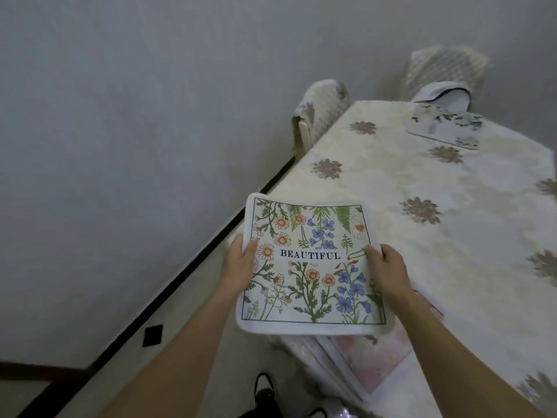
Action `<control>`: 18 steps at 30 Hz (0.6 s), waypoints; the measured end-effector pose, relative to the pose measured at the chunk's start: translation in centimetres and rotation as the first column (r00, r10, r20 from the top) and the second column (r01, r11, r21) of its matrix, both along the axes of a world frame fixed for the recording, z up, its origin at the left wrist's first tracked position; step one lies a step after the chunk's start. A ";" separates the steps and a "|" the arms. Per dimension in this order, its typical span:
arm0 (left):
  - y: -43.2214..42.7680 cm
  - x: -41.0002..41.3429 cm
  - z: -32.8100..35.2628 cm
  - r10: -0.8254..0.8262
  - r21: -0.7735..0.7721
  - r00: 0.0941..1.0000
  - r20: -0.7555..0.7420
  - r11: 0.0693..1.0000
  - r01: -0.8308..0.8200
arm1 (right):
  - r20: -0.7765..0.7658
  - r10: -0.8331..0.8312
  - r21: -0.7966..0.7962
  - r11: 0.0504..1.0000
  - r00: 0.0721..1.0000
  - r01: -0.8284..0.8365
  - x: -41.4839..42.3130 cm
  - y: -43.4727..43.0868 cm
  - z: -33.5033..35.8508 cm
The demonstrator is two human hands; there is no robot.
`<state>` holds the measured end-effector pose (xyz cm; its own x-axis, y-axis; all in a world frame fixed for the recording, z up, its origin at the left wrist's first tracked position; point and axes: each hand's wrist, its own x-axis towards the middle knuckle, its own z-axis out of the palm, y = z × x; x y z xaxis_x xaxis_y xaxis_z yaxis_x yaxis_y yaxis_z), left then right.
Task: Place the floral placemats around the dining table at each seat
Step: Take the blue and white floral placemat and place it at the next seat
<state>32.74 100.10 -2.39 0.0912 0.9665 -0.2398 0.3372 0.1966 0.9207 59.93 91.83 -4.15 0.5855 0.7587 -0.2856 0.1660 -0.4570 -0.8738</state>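
A floral placemat (310, 276) printed with the word BEAUTIFUL is held flat in the air over the near corner of the dining table (422, 236). My left hand (239, 263) grips its left edge, thumb on top. My right hand (388, 271) grips its right edge the same way. Beneath it, a stack of other placemats (367, 363) with a pale pink top lies at the table's near edge. Another floral placemat (443, 128) lies at the far end of the table.
The table wears a cream cloth with brown flower motifs. Two covered chairs stand at the far end, one on the left (322, 107) and one behind (446, 70). A wall (120, 146) runs close along the left, with a narrow strip of floor (193, 288) between.
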 end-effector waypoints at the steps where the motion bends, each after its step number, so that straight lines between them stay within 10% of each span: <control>1: -0.4 -1.8 0.1 0.055 -0.007 0.999 -0.002 0.998 -0.055 | -0.007 0.055 0.009 0.998 0.998 -0.055 -1.6 1.2 0.0; 18: 3.3 -21.1 0.2 0.532 -0.013 0.844 0.068 0.846 -0.533 | 0.049 0.488 0.041 0.871 0.871 -0.490 -21.0 17.8 1.8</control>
